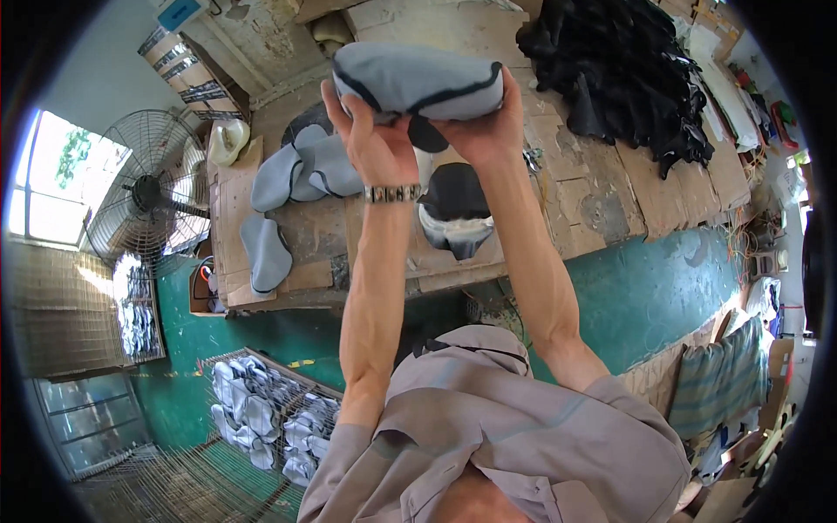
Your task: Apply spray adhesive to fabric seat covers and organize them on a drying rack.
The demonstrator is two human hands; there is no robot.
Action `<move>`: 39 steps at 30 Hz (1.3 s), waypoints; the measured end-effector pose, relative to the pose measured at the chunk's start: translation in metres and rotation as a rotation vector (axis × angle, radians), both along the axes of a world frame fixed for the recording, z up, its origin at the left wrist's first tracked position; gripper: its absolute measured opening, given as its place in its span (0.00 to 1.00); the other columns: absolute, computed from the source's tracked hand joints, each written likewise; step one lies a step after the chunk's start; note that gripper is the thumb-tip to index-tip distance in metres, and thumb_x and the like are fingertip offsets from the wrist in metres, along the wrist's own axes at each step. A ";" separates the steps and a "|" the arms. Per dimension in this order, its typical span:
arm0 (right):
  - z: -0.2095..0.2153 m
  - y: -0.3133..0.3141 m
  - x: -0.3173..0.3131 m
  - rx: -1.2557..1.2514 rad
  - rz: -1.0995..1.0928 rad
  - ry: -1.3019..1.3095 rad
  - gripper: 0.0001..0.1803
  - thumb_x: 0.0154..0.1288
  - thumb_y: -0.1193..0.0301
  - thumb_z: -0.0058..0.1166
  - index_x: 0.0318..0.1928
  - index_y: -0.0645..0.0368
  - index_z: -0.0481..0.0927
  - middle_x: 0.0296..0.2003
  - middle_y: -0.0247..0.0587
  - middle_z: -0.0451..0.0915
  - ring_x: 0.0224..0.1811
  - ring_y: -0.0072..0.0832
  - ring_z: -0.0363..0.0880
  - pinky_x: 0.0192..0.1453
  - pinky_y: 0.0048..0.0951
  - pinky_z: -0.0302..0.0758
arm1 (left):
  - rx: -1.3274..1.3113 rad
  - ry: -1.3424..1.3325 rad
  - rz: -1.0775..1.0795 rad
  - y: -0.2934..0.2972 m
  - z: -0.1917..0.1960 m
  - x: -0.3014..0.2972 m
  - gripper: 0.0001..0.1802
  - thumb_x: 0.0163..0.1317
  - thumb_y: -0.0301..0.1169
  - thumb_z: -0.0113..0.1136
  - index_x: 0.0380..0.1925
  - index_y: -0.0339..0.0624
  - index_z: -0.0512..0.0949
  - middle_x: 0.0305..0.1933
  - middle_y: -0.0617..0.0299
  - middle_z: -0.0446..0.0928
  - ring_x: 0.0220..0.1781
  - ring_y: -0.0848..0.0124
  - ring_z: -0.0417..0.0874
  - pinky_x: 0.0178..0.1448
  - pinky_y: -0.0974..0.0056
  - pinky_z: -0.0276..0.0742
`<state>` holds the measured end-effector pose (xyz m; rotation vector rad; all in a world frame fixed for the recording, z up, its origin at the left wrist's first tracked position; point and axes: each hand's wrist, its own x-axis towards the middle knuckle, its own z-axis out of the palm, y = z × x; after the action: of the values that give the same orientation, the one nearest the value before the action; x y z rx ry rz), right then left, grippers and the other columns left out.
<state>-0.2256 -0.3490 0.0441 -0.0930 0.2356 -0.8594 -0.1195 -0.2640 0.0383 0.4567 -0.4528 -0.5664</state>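
Up over the far part of the table, my left hand (375, 144) and my right hand (495, 126) hold a rounded grey fabric piece (418, 74) with black edging, one hand at each end. Its exact kind I cannot make out. Below my hands, between my forearms, a black-and-white shaped form (457, 205) stands at the table's near side. To the left lie several similar grey pieces (277, 179), some overlapping, and a single grey piece (265, 253) rests nearer the table's left corner. My palms hide part of the held piece's lower edge.
A cardboard-covered table (602, 200) spans the work area. A heap of black pieces (619, 78) lies at its far right. A large fan (148, 187) stands left. On the green floor, a wire rack (261, 410) carries several grey pieces. A striped cloth (722, 379) hangs at right.
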 end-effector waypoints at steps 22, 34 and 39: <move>-0.161 0.019 -0.102 -0.015 0.001 0.451 0.33 0.78 0.42 0.49 0.65 0.57 0.78 0.59 0.40 0.84 0.60 0.33 0.83 0.66 0.39 0.78 | 0.248 0.387 -0.331 0.024 -0.238 -0.028 0.41 0.71 0.69 0.48 0.64 0.45 0.74 0.69 0.57 0.76 0.70 0.55 0.75 0.74 0.44 0.68; -0.185 0.000 -0.090 -0.032 -0.248 0.721 0.34 0.75 0.48 0.57 0.64 0.68 0.78 0.55 0.45 0.84 0.54 0.34 0.84 0.58 0.40 0.81 | 0.347 0.506 -0.154 0.004 -0.257 -0.022 0.41 0.76 0.62 0.49 0.70 0.36 0.68 0.69 0.51 0.75 0.63 0.54 0.81 0.67 0.48 0.78; -0.287 0.015 -0.115 0.137 -0.203 1.014 0.33 0.69 0.52 0.64 0.61 0.71 0.80 0.53 0.43 0.85 0.50 0.33 0.85 0.53 0.37 0.82 | 0.719 0.455 0.014 0.044 -0.333 -0.047 0.37 0.77 0.59 0.50 0.68 0.36 0.69 0.63 0.50 0.79 0.58 0.59 0.83 0.62 0.53 0.82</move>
<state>-0.3410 -0.3342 -0.2426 -0.3812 1.2681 -0.9356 -0.1663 -0.2204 -0.2945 0.9859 0.2099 -0.7916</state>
